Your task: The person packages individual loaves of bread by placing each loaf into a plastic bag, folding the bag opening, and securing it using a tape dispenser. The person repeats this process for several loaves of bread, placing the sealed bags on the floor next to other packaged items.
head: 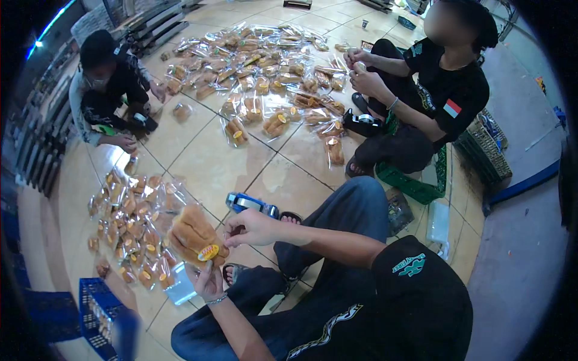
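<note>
My left hand (208, 282) grips the lower edge of a clear bag with several brown bread rolls (194, 234) and a yellow oval sticker. At the bag's right side is my right hand (248, 228), fingertips pinched close to its edge; whether they hold the plastic or tape is too small to tell. A blue tape dispenser (253, 205) stands on the tiles just beyond my right hand. Left of the held bag lies a heap of bagged rolls (131, 225) with the same kind of sticker. Clear plastic bags (181, 284) lie flat under my left hand.
A large spread of bagged bread (257, 67) covers the far floor. One co-worker sits at right beside a black tape dispenser (363, 122) and a green crate (406, 182); another crouches at far left. A blue crate (97, 311) stands at lower left, and plastic sheets (438, 223) lie at right.
</note>
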The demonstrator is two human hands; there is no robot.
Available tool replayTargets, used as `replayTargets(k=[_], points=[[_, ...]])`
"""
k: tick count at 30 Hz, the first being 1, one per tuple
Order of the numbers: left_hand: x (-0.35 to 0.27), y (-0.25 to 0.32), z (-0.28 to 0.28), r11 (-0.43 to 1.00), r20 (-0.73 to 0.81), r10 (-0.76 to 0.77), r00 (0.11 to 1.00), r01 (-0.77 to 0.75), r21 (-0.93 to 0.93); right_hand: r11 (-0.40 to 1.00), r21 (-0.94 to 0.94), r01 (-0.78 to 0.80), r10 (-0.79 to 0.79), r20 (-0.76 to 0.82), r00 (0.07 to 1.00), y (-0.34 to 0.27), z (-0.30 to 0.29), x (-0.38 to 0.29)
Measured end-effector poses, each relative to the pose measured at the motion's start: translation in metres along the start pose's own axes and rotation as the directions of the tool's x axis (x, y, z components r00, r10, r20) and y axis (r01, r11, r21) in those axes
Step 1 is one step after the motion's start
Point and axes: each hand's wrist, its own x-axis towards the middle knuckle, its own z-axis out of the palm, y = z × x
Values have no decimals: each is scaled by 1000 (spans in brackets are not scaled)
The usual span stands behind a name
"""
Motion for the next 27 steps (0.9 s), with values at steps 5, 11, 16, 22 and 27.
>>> replayTargets(k=[5, 11, 16, 22, 27], points=[[-3, 20, 30, 974, 69, -224, 972, 220, 56, 888, 352, 294, -192, -298, 935, 18, -1, 16], [10, 18, 47, 832, 123, -394, 911, 297, 469, 989, 135, 57, -24, -234, 972, -16, -15, 3], [17, 6, 61, 777, 30, -158, 987, 105, 620, 982, 54, 180, -163, -229, 960, -1, -3, 2], [13, 3, 46, 913, -43, -133, 990, 139, 383, 973, -112, 202, -226, -274, 935, -5, -5, 2], [14, 5, 28, 885, -199, -256, 946, 312, 346, 1000, -6, 21, -22, -196, 980, 3, -10, 4]])
